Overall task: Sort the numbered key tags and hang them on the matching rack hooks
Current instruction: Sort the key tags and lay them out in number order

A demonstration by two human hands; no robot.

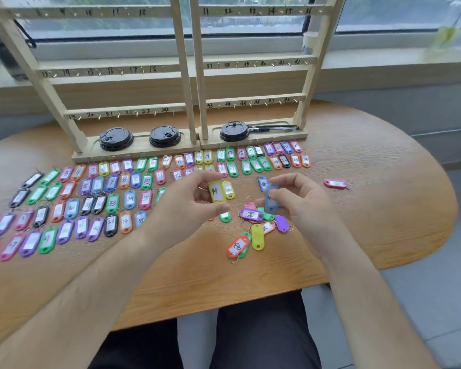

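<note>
Left to upper centre of frame: rows of key tags [64,203] lying flat on the table [357,209], in front of the numbered wooden rack [184,75]. Centre: left hand [189,206] raised above the table, thumb and fingers pinching a yellow tag [217,191] held upright. Right of centre: right hand [301,201] gripping a blue tag [272,198] between thumb and fingertips, above a loose pile of tags [256,227]. Far right: single pink tag [335,184] on the table, well apart

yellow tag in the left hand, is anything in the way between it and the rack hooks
Nothing visible blocks it. Only flat rows of tags lie on the table between the yellow tag, pinched in the left hand, and the rack, whose hooks are bare.
</note>
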